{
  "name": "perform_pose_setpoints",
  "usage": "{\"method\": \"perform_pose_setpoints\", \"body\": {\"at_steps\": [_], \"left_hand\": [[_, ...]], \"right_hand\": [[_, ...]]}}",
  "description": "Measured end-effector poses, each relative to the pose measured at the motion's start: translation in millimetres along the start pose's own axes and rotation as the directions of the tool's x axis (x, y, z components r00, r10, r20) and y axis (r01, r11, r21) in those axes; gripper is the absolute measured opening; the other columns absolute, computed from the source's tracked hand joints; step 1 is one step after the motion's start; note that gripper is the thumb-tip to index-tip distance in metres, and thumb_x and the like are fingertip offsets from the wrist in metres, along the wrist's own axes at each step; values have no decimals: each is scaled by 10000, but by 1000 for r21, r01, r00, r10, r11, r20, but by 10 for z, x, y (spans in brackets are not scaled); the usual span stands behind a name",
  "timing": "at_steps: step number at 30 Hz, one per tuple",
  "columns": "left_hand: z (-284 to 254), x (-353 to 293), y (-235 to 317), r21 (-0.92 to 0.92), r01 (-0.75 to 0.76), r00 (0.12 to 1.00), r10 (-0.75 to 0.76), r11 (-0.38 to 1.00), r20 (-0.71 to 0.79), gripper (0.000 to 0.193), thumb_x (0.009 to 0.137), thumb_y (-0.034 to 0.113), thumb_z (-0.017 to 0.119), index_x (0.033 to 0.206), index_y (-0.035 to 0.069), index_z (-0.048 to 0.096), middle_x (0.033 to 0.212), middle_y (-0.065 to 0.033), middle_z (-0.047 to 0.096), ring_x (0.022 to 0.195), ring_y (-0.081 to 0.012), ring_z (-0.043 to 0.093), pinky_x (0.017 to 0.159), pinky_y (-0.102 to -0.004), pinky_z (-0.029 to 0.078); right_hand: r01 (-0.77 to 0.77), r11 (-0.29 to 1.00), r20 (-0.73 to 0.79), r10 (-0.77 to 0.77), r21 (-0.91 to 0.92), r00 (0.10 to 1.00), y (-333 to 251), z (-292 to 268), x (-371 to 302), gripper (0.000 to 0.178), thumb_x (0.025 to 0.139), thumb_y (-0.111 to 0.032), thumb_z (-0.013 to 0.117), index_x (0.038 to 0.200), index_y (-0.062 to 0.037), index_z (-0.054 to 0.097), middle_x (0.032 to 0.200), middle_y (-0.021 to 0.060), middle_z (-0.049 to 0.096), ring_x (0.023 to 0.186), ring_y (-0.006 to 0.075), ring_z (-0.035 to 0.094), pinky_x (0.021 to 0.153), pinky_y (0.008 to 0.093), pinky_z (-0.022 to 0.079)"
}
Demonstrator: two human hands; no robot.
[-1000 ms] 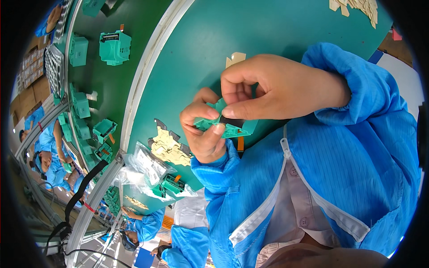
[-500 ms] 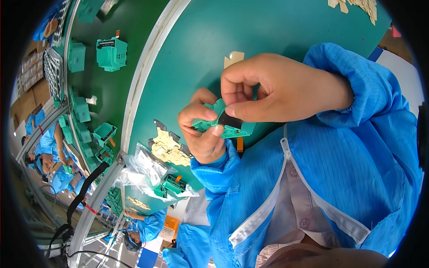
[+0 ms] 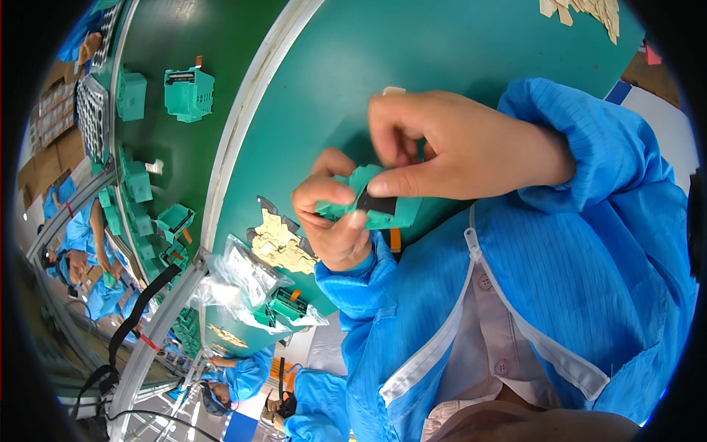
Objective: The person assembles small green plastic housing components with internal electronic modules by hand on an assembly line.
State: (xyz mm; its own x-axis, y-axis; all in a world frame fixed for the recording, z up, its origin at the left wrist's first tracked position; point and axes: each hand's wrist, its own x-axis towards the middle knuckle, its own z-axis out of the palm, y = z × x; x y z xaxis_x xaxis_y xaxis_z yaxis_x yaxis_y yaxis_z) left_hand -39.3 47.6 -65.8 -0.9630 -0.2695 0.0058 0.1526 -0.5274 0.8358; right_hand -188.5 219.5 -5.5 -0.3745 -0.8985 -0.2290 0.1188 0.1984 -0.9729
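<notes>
My left hand is closed around a green plastic housing, held just above the green work surface and close to my jacket. On the housing's upward face lies a dark black patch, flat against the green plastic. My right hand reaches in from the right with its fingers curled, its thumb tip touching the upper part of the patch. What its curled fingertips touch is partly hidden. An orange strip shows just below the housing.
Tan and black cut pieces lie left of my hands, beside a clear plastic bag and green parts. More tan pieces lie far right. Beyond a metal rail, green housings stand on a line, with co-workers around.
My right thumb has shifted slightly onto the patch, and the housing has turned a little, showing more of its face. My right hand now covers most of a tan piece behind it.
</notes>
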Motion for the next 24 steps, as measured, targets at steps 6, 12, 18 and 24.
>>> {"method": "perform_pose_setpoints", "body": {"at_steps": [6,12,18,24], "left_hand": [[152,65,38,-197,20,996,-38,980,-86,239,743,97,770,949,63,655,923,-141,556,730,-169,571,641,-266,466],[132,129,27,-213,-6,996,-13,977,-87,267,765,131,770,994,57,654,936,-142,562,753,-161,574,651,-271,478],[204,199,308,369,-86,928,210,925,-309,734,837,361,670,1421,-9,424,1313,-123,496,1182,-204,473,1035,-354,352],[40,-135,437,575,-58,802,381,816,-460,502,868,172,673,1330,28,539,1207,-84,551,1117,-192,520,1002,-344,393]], "right_hand": [[-67,961,97,42,269,994,69,57,71,341,989,-364,618,1105,-48,565,808,-11,545,672,58,500,577,231,419],[-183,925,262,96,332,960,92,-27,115,365,1058,-339,492,1187,-20,610,955,-20,598,801,47,529,683,227,449],[-78,960,202,24,267,979,-69,-53,459,284,1017,-294,589,1140,-43,639,982,-12,611,893,48,530,817,223,434],[152,988,-165,-147,15,975,-264,-266,1661,230,972,-219,593,1093,-23,605,912,66,597,834,184,574,765,327,467]]}}
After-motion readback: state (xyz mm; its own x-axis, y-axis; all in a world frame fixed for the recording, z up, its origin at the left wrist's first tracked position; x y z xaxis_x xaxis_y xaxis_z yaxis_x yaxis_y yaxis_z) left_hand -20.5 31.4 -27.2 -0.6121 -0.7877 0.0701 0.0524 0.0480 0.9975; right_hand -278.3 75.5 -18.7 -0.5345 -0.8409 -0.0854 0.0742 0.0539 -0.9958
